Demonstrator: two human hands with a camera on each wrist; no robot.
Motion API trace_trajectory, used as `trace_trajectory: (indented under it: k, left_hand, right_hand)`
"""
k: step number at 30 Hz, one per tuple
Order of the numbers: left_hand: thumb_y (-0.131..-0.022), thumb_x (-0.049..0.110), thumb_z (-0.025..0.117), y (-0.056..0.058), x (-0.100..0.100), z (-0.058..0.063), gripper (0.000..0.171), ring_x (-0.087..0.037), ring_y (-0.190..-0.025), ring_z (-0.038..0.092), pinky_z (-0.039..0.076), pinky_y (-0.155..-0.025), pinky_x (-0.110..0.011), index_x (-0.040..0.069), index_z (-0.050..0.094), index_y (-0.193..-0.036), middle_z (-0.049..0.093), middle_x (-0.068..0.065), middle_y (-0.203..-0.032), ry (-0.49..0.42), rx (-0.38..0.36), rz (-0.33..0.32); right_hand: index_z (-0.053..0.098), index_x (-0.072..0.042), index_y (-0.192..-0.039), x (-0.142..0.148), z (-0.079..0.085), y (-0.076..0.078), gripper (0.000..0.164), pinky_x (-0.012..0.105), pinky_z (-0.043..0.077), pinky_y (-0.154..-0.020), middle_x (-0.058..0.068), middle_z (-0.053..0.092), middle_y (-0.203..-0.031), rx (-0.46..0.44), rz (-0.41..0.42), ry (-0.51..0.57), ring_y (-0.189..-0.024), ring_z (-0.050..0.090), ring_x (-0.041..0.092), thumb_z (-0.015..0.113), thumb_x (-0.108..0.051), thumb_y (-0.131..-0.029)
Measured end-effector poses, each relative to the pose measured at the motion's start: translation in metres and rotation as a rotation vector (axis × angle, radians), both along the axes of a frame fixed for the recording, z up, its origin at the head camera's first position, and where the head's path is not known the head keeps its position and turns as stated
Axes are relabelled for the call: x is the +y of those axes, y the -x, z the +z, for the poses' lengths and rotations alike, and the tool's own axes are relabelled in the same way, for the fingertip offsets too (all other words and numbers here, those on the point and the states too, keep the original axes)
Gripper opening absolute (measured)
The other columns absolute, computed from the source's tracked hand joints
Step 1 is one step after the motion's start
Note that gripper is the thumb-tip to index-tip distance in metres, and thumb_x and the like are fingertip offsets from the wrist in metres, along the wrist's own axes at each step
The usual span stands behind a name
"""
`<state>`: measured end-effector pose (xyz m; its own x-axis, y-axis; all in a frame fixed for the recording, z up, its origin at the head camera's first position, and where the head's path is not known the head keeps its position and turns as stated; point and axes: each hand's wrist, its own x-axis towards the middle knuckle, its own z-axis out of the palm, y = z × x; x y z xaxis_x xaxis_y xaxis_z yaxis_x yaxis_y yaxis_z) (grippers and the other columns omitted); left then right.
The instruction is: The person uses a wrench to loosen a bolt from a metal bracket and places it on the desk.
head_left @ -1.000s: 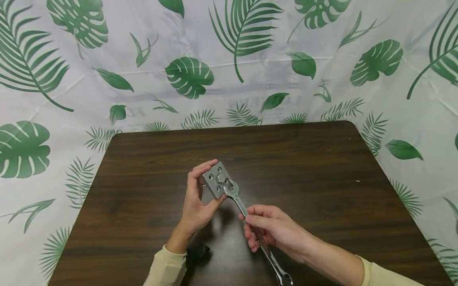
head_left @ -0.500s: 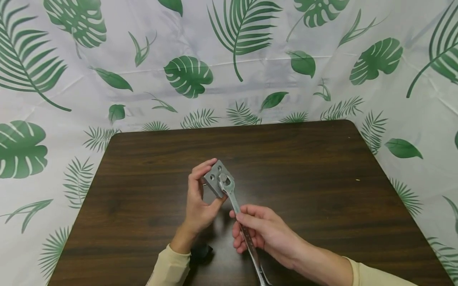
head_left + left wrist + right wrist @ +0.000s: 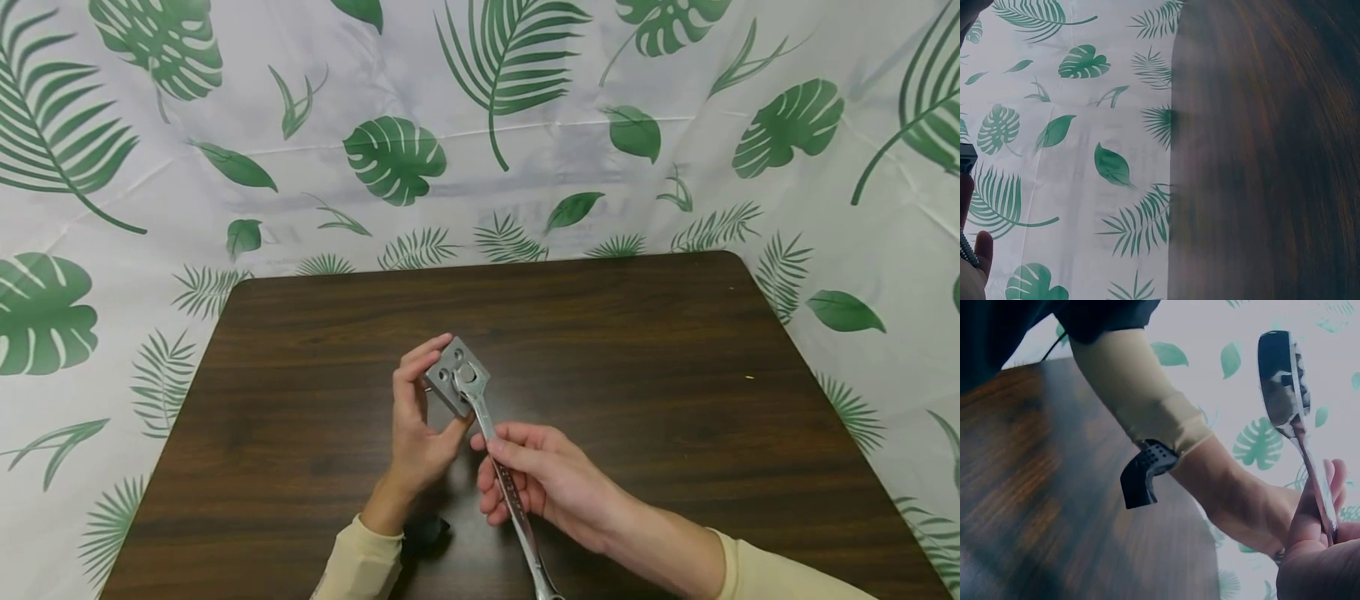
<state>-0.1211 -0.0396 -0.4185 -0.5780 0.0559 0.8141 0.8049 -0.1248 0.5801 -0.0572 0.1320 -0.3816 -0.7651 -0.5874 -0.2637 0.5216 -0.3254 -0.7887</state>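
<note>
A square grey metal block (image 3: 450,364) with several holes is in my left hand (image 3: 417,433), gripped at its edges between fingers and thumb. The combination wrench (image 3: 514,504) has its ring end around the hex bolt head (image 3: 467,372) on the block's face. My right hand (image 3: 555,477) pinches the wrench shank between thumb and fingers, its other end hanging toward the near side. In the left wrist view, a threaded bolt shank (image 3: 967,251) shows beside the fingers at the left edge. The right wrist view shows the wrench (image 3: 1315,478) rising from the right hand (image 3: 1316,569).
Both hands are above a dark wood-grain table (image 3: 637,350). A white leaf-print cloth (image 3: 300,200) hangs behind and beside it. A black bracket (image 3: 1147,472) sits on the left sleeve. A tiny pale scrap (image 3: 749,377) lies on the table at the right.
My right hand and the wrench moved left. The ring end went from the lower edge of the bolt head to around it. The left hand kept its grip on the block.
</note>
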Motion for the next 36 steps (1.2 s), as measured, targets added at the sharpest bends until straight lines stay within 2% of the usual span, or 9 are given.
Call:
trace_trajectory:
  k: [5,15,20,27,32,36]
  left_hand:
    - [-0.069,-0.021,0.068,0.000,-0.001,0.000,0.061,-0.042,-0.122,0.045,0.037,-0.103,-0.035,-0.026,0.032,-0.118,0.041,-0.043,-0.127,0.011,-0.007,-0.001]
    - [-0.075,-0.012,0.075,0.001,-0.006,0.002,0.062,-0.041,-0.120,0.046,0.038,-0.102,-0.034,-0.026,0.032,-0.118,0.042,-0.042,-0.127,0.007,-0.017,-0.031]
    - [-0.070,-0.017,0.076,0.001,-0.008,0.004,0.066,-0.041,-0.120,0.046,0.038,-0.102,-0.034,-0.026,0.032,-0.119,0.042,-0.042,-0.127,0.020,-0.025,-0.048]
    - [-0.070,-0.018,0.076,0.000,-0.010,0.005,0.067,-0.039,-0.119,0.046,0.038,-0.101,-0.033,-0.025,0.032,-0.120,0.042,-0.040,-0.128,0.044,-0.051,-0.072]
    - [-0.071,-0.017,0.076,0.000,-0.010,0.004,0.066,-0.040,-0.120,0.046,0.038,-0.102,-0.033,-0.025,0.032,-0.120,0.042,-0.040,-0.128,0.049,-0.058,-0.083]
    - [-0.073,-0.014,0.076,-0.001,-0.010,0.004,0.064,-0.041,-0.121,0.046,0.037,-0.103,-0.034,-0.025,0.033,-0.119,0.043,-0.041,-0.128,0.050,-0.059,-0.088]
  right_hand:
    - [0.051,0.003,-0.120,0.002,-0.004,0.003,0.030,0.033,0.058,-0.067,0.008,0.067,-0.086,0.027,0.014,-0.015,-0.072,0.070,0.017,0.053,-0.022,-0.102]
    - [0.056,0.004,-0.116,0.013,-0.010,0.018,0.030,0.032,0.056,-0.062,0.006,0.065,-0.080,0.095,0.052,-0.156,-0.065,0.065,0.014,0.056,-0.022,-0.101]
    - [0.059,0.003,-0.112,0.020,-0.009,0.028,0.028,0.029,0.053,-0.058,0.006,0.062,-0.078,0.120,0.057,-0.245,-0.060,0.060,0.015,0.057,-0.022,-0.100]
    - [0.062,0.004,-0.107,0.033,-0.008,0.047,0.025,0.023,0.042,-0.051,0.005,0.058,-0.073,0.229,0.095,-0.366,-0.054,0.049,0.011,0.056,-0.019,-0.100]
    - [0.064,0.005,-0.105,0.041,-0.004,0.059,0.027,0.023,0.041,-0.050,0.006,0.057,-0.071,0.296,0.137,-0.463,-0.052,0.045,0.011,0.057,-0.020,-0.100]
    - [0.067,0.002,-0.102,0.046,-0.002,0.069,0.025,0.023,0.040,-0.050,0.006,0.056,-0.069,0.393,0.180,-0.553,-0.052,0.045,0.013,0.057,-0.021,-0.100]
